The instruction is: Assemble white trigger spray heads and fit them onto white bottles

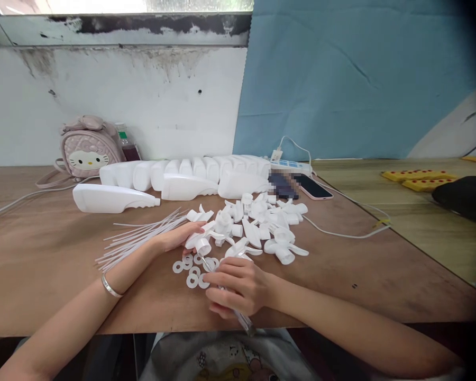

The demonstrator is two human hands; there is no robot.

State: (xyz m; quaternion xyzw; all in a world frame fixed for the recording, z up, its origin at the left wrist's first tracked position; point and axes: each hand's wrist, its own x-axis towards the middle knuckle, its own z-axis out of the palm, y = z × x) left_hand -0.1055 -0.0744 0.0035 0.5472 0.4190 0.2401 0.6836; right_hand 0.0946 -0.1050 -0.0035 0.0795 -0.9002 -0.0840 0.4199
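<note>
Two hands work: left hand (178, 236) grips a white sprayer head (200, 243), right hand (238, 286) pinches tweezers (244, 320) over washers (192, 270).

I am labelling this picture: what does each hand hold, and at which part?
The left hand grips a white sprayer head by its body. The right hand pinches a thin tool near its middle, tip among the washers.

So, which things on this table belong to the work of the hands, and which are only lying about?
In the work:
- left hand on a white spray head
- right hand holding a thin tool
- white rings
- pile of spray heads
- thin tubes
- white bottles

Lying about:
- pink backpack
- phone
- power strip
- yellow parts
</note>
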